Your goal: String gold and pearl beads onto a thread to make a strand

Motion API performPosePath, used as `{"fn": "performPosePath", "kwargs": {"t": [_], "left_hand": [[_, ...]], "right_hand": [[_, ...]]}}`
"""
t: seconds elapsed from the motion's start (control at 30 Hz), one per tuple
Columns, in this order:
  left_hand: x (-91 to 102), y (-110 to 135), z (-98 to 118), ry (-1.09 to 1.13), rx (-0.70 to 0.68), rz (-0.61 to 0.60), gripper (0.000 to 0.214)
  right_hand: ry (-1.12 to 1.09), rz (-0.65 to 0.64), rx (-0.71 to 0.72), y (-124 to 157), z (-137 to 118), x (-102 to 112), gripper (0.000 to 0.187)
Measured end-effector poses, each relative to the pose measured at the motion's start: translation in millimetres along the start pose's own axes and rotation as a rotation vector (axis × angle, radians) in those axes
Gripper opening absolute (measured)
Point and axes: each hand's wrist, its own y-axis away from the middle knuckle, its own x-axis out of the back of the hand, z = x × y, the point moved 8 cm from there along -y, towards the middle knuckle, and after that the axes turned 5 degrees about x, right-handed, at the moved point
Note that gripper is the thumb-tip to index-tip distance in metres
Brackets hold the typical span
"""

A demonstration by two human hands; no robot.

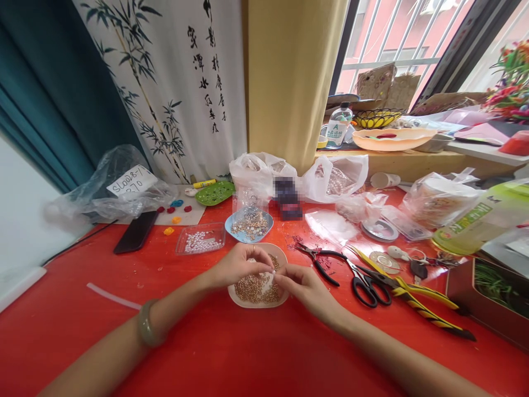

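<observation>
Both my hands meet over a pale oval dish (242, 300) full of small gold-coloured beads on the red table. My left hand (238, 266) is curled, its fingertips pinched together over the dish. My right hand (303, 285) is also pinched, thumb and forefinger holding a tiny white bead or thread end (273, 272) against the left fingertips. What exactly the left fingers hold is too small to make out. A green bangle (146, 329) sits on my left wrist.
Behind the dish stand a blue dish of mixed beads (249, 225) and a clear tray of white pearls (200, 240). Black pliers (317, 259), scissors (366, 281) and yellow-handled pliers (413, 295) lie to the right. A dark phone (135, 232) lies at the left, plastic bags behind.
</observation>
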Motion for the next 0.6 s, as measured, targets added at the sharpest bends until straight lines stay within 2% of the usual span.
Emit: {"fn": "performPosePath", "kwargs": {"t": [0.13,0.37,0.5,0.6], "left_hand": [[1.5,3,5,-0.079,-0.005,0.062,0.011],[0.9,8,16,-0.108,-0.057,0.115,0.011],[6.3,5,8,-0.220,0.008,0.115,0.014],[4.2,4,-1,-0.420,0.044,0.045,0.013]], "right_hand": [[0.005,0.025,0.027,0,-1,6,0.018],[0.164,0.088,0.095,1,-9,16,0.018],[0.084,0.126,0.105,1,-16,21,0.016],[0.050,0.200,0.081,0,-16,32,0.018]]}}
